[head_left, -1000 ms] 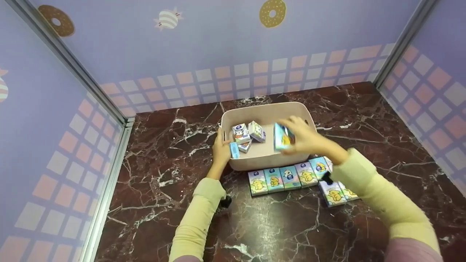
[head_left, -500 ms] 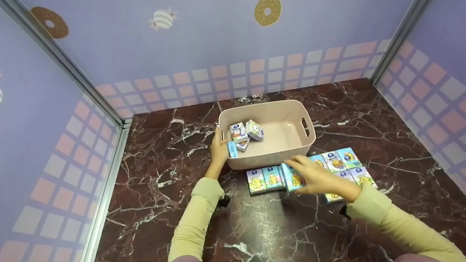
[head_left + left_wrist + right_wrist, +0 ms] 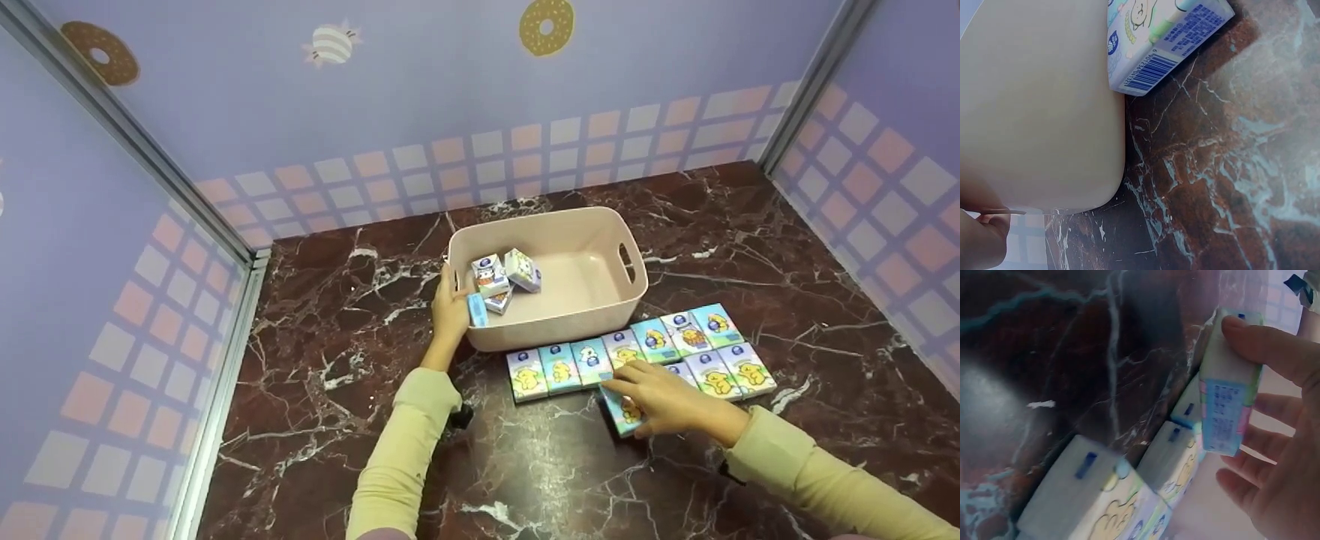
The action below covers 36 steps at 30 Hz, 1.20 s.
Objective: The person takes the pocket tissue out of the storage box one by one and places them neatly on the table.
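See one beige bin (image 3: 555, 330) at frame centre, with at least four packs (image 3: 490, 276) piled at its left end. Count seven in the back row (image 3: 590, 363), centre-right, below the bin; at least three in the front row (image 3: 748, 370), partly covered. Plus one held pack (image 3: 619, 418), lower right of centre, pinched thumb-to-fingers by the right hand (image 3: 667, 397). Gripping bin's left rim with left hand (image 3: 450, 311), thumb over. Can make out barcode (image 3: 1151, 72), upper right in left-wrist view; can't read brand.
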Motion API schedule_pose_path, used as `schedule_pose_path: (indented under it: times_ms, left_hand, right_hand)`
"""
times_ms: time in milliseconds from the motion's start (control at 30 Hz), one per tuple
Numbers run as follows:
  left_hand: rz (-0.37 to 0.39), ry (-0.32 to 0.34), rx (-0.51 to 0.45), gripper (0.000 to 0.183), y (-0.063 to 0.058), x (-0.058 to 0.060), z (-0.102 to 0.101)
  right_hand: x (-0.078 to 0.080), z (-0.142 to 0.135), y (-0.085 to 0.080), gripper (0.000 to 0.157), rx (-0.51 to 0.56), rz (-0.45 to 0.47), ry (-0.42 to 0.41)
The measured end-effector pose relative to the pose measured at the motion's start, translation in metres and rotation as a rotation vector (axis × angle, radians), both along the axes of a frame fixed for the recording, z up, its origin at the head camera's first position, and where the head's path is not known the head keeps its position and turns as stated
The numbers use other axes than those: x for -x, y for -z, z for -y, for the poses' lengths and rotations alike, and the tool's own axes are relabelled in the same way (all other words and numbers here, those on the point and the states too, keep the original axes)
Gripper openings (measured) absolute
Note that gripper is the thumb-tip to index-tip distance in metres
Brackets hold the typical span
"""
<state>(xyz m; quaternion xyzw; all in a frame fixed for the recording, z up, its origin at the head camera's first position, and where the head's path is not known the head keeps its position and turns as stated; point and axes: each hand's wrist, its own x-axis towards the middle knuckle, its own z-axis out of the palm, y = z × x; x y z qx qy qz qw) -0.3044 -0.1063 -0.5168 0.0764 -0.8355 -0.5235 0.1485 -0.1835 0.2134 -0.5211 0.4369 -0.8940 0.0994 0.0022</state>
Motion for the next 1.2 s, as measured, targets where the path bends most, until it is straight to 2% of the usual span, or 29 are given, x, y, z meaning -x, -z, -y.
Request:
schedule_pose_path:
  times_ms: [100,300,400,667,767,1000,1200]
  left_hand:
    - [-0.003,-0.009,0.019,0.064,-0.005,-0.003,-0.002]
    - [0.006,0.007,0.002,0.065,-0.004,-0.003,0.000]
    - [0.024,0.012,-0.006,0.066,-0.004,-0.003,0.001]
    - [0.016,0.011,-0.012,0.065,-0.004,-0.002,0.000]
    - [0.019,0.007,-0.012,0.064,-0.004,-0.003,0.000]
    - [0.013,0.007,-0.008,0.063,-0.005,-0.003,0.000]
    - [0.001,0.009,-0.008,0.064,-0.005,-0.003,0.000]
  right_hand:
    - [-0.002,-0.004,0.003,0.081,-0.039,-0.027,0.002]
    - [-0.004,-0.008,0.012,0.078,-0.057,-0.027,0.036]
    - [-0.004,-0.010,0.017,0.078,-0.039,-0.051,0.039]
    - [-0.001,-0.013,0.026,0.074,0.044,-0.165,0.063]
    - [-0.001,-0.014,0.025,0.070,0.020,-0.157,0.086]
    - [-0.001,-0.016,0.019,0.067,-0.050,-0.074,0.160]
    - [-0.001,-0.017,0.020,0.068,-0.047,-0.110,0.179]
